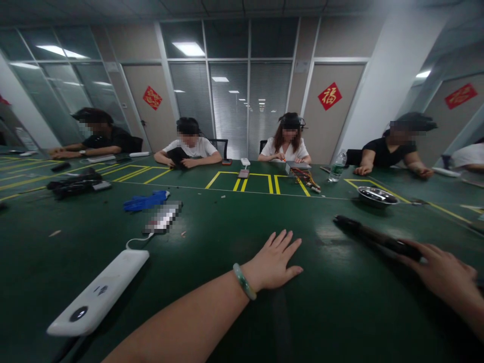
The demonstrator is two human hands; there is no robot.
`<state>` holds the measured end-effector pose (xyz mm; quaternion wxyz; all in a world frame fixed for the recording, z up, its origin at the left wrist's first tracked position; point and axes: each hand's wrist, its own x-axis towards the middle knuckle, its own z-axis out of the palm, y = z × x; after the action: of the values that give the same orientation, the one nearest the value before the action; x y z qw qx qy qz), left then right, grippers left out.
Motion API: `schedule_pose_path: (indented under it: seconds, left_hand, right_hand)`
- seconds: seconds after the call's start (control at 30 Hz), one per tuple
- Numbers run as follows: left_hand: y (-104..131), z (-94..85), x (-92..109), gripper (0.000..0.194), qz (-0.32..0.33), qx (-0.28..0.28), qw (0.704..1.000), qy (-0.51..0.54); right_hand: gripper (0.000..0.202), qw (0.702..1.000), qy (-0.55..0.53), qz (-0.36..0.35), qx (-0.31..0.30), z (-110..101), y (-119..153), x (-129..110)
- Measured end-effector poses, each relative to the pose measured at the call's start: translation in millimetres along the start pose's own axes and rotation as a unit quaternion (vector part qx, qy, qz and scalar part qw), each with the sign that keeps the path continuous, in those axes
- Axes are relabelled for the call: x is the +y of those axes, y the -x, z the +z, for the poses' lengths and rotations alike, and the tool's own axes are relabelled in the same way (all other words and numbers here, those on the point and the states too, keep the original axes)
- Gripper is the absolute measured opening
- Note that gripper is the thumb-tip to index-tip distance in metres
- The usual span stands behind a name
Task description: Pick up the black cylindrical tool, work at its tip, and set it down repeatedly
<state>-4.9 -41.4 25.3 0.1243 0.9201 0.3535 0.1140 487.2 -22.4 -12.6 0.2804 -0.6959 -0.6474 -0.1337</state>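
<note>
My left hand (275, 260) lies palm down on the green table (212, 232), fingers spread, with nothing in it. A green bangle (244, 281) circles that wrist. At the right, my right hand (440, 267) is closed round the near end of a long dark tool (374, 236), whose far end points away to the left. The tool's exact kind is hard to make out. Left of my left forearm lies a long white device (102, 295), joined by a white cable to a phone (163, 218).
Blue gloves (145, 201) and a black bundle (77, 184) lie at the left. A metal bowl (377, 195), a water bottle (338, 166) and a box with coloured wires (298, 169) stand farther back. Several people sit across the table.
</note>
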Motion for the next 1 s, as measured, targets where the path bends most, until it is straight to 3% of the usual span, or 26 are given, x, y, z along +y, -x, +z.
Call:
schedule_pose_path:
  seconds: [0.13, 0.27, 0.33, 0.43, 0.6, 0.7, 0.77, 0.87, 1.0]
  left_hand:
    - [-1, -5.3, 9, 0.07, 0.033, 0.056, 0.996, -0.054]
    - [-2, -8.2, 13, 0.075, 0.02, 0.112, 0.989, -0.098]
    - [-2, -6.8, 11, 0.079, 0.01, 0.123, 0.987, -0.104]
    - [-3, -2.4, 6, 0.084, 0.0, 0.132, 0.986, -0.102]
    - [-4, 0.5, 2, 0.087, -0.016, 0.137, 0.987, -0.086]
    - [-4, -1.5, 0, 0.082, -0.023, 0.147, 0.986, -0.078]
    - [-4, -2.9, 0, 0.074, -0.031, 0.151, 0.985, -0.078]
    - [-4, -4.5, 0, 0.059, -0.037, 0.143, 0.986, -0.082]
    - [-5, -6.8, 2, 0.053, -0.038, 0.136, 0.987, -0.075]
  right_hand:
    - [0.046, 0.99, -0.035, -0.029, -0.136, 25, 3, -118]
    - [0.043, 0.972, -0.115, -0.104, -0.177, 37, 18, -224]
    - [0.041, 0.963, -0.136, -0.128, -0.194, 40, 24, -263]
    - [0.041, 0.959, -0.138, -0.135, -0.207, 44, 30, -301]
    - [0.05, 0.949, -0.154, -0.15, -0.232, 35, 31, -318]
    - [0.056, 0.965, -0.103, -0.145, -0.192, 8, 31, -305]
    - [0.046, 0.976, -0.025, -0.121, -0.182, -15, 32, -293]
    - [0.029, 0.959, 0.075, -0.072, -0.263, -41, 36, -277]
    - [0.021, 0.918, 0.104, -0.056, -0.378, -49, 39, -272]
